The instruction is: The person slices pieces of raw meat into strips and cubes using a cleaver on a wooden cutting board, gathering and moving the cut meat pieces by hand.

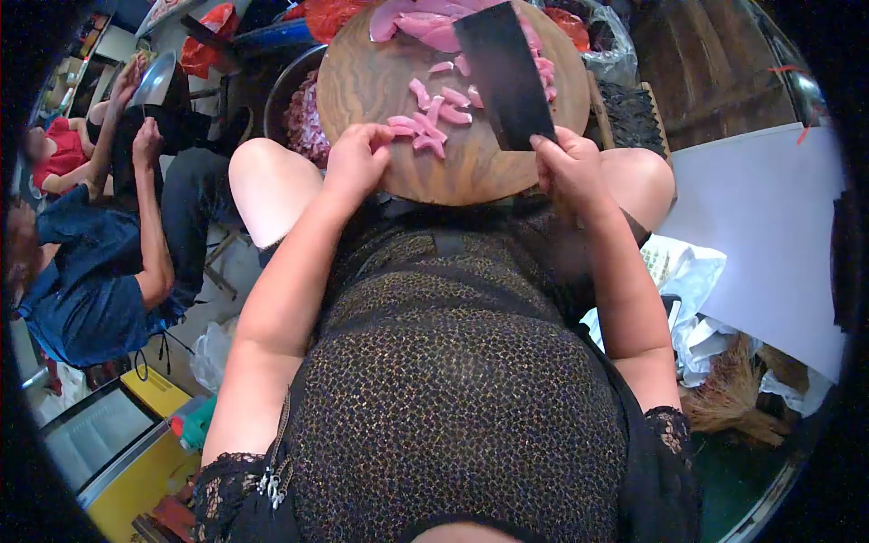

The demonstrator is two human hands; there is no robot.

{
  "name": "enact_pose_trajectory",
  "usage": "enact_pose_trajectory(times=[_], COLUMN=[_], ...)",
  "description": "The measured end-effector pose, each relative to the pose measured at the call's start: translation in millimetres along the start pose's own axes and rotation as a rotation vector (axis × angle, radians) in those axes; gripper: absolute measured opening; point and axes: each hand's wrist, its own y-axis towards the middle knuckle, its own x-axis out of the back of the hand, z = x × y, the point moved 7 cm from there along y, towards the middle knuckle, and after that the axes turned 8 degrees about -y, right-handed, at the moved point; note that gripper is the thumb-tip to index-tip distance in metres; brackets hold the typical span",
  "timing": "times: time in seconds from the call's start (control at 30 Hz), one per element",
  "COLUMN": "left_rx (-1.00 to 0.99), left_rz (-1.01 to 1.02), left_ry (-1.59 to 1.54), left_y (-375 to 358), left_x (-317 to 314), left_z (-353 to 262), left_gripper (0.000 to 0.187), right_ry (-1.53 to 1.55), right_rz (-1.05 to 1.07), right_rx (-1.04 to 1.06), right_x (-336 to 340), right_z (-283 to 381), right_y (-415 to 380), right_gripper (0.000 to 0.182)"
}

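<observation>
My right hand [572,167] is closed around the handle end of a dark, broad-bladed cleaver [507,77], tilted over the right side of a round wooden chopping board [362,81]. At the board's left edge, my left hand [358,158] has its fingers pinched together at the end of a strip of pink meat [403,131]. More cut meat strips [433,136] lie in a small heap beside those fingertips and scattered toward the blade. Larger meat slabs [421,27] rest at the far side, partly hidden by the cleaver.
A metal basin of chopped meat [306,118] stands left of the board. To the left sits a person in a dark blue shirt [90,299], a metal bowl [156,77] near their hands. A white panel [760,226] and a straw broom [738,389] are on the right.
</observation>
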Motion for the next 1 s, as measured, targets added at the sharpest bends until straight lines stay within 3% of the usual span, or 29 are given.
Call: enact_pose_trajectory(times=[0.03, 0.1, 0.13, 0.2, 0.23, 0.3, 0.33, 0.37, 0.43, 0.47, 0.53, 0.7, 0.77, 0.9, 0.97, 1.0], left_rx=[0.000, -0.102, -0.098, -0.013, -0.016, 0.162, -0.303, -0.304, -0.014, -0.007, -0.211, -0.187, 0.131, 0.147, 0.001, -0.175], left_rz=[0.005, 0.106, 0.109, 0.329, 0.334, 0.328, 0.088, 0.097, 0.232, 0.236, 0.112, 0.169, 0.288, 0.329, 0.237, 0.173], left_ry=[0.002, -0.492, -0.491, -0.926, -0.924, -0.693, -0.308, -0.305, 0.049, 0.051, 0.135, 0.222, 0.280, 0.258, 0.182, 0.197], left_y=[7.2, 23.8, 29.7, 39.2, 43.4, 53.7, 69.7, 65.6, 40.9, 28.2, 9.2, -2.6, -10.4, -17.6, -7.7, -0.7], left_x=[-2.6, -14.4, -17.1, -34.2, -34.8, -38.2, -36.2, -28.0, -22.0, -23.4, -18.9, -20.1, -13.7, -0.9, 9.0, 15.4], left_z=[-8.0, -38.6, -56.3, -90.3, -91.6, -75.9, -53.1, -56.7, -55.1, -53.4, -59.9, -48.9, -41.0, -20.7, -21.4, -34.6], left_gripper=[0.024, 0.036, 0.036, 0.046, 0.046, 0.042, 0.035, 0.035, 0.021, 0.021, 0.019, 0.022, 0.023, 0.027, 0.033, 0.034], right_ry=[0.075, 0.119, 0.177, 0.237, 0.226, 0.218, 0.230, 0.243, 0.228, 0.205, 0.194, 0.160, 0.156, 0.120, 0.004, 0.003], right_rz=[-0.017, -0.025, -0.070, -0.119, -0.128, -0.142, -0.147, -0.154, -0.135, -0.110, -0.094, -0.040, -0.037, -0.025, -0.057, -0.054], right_rx=[-0.019, 0.016, -0.013, -0.039, -0.025, -0.009, -0.010, -0.014, -0.011, 0.001, -0.003, -0.004, 0.003, 0.010, -0.022, -0.018], right_x=[5.3, 9.6, 11.2, 14.1, 15.5, 17.3, 16.3, 16.2, 16.5, 14.7, 11.9, 3.5, 1.1, -2.1, -1.2, -2.3], right_z=[-11.1, -26.5, -30.6, -37.0, -39.0, -38.8, -37.8, -38.8, -43.5, -43.8, -41.7, -40.8, -45.4, -45.1, -38.9, -38.6], right_y=[4.2, 10.7, 11.4, 14.8, 17.4, 18.3, 16.6, 14.9, 11.6, 10.9, 10.7, 12.7, 13.5, 11.3, 6.2, 6.9], right_gripper=[0.020, 0.019, 0.019, 0.019, 0.019, 0.020, 0.020, 0.020, 0.020, 0.019, 0.019, 0.018, 0.018, 0.018, 0.018, 0.018])
